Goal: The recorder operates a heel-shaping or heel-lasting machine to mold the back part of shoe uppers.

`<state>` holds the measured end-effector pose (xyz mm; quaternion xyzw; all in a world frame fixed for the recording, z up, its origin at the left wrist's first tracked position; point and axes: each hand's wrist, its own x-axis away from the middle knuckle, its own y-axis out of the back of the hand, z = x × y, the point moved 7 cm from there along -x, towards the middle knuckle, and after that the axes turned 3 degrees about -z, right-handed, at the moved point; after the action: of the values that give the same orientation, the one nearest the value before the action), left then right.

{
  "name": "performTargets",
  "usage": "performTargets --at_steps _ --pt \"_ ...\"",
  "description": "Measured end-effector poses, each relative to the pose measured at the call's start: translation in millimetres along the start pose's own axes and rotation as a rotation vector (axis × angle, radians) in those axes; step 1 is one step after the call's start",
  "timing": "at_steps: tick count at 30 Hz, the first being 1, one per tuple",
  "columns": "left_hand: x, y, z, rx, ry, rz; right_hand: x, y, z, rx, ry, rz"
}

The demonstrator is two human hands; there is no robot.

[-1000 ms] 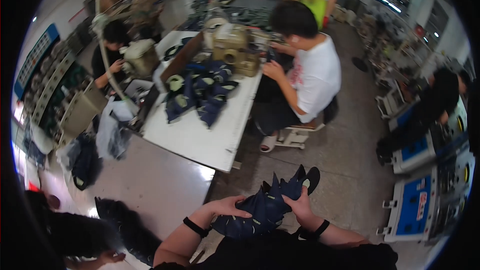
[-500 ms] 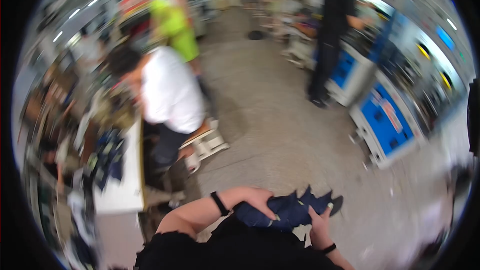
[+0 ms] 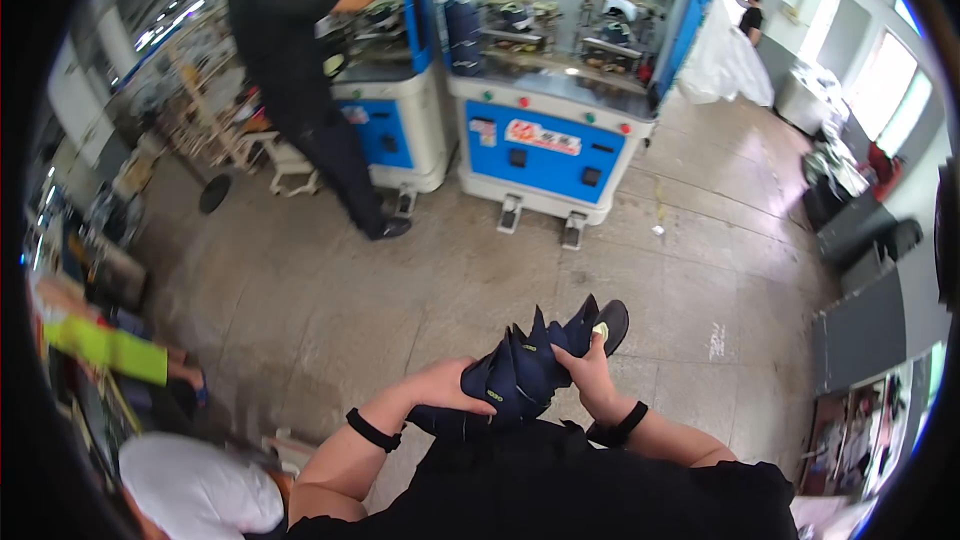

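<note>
A stack of navy shoe uppers (image 3: 515,372), nested one into another, lies across the front of my body. Their pointed edges stick up, and small yellow-green marks show on the sides. At the right end of the stack is a dark rounded piece (image 3: 617,324), like a shoe toe or heel. My left hand (image 3: 448,386) is closed round the left part, thumb on top. My right hand (image 3: 590,372) grips near the right end, beside the dark piece. The undersides of the uppers and several of my fingers are hidden.
Ahead stand blue-and-white machines (image 3: 560,165) with foot pedals (image 3: 511,212). A person in black (image 3: 290,60) works at the left machine. Another in white (image 3: 200,485) is close at lower left, and someone in lime green (image 3: 105,348) farther left. A grey cabinet (image 3: 850,335) stands at right.
My view has swung right, so the machines are now straight ahead and the person in white is at lower left. Both hands still hold the stack of uppers.
</note>
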<state>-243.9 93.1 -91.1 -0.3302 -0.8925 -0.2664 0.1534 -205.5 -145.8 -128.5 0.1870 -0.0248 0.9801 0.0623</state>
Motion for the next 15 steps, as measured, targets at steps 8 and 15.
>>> performTargets --at_steps 8,15 --pt "-194 115 -57 -0.275 -0.124 0.313 -111 35 50 -0.152 -0.056 -0.383" --pt "-357 201 -113 -0.431 -0.209 0.405 -247 60 96 -0.2 -0.009 -0.543"
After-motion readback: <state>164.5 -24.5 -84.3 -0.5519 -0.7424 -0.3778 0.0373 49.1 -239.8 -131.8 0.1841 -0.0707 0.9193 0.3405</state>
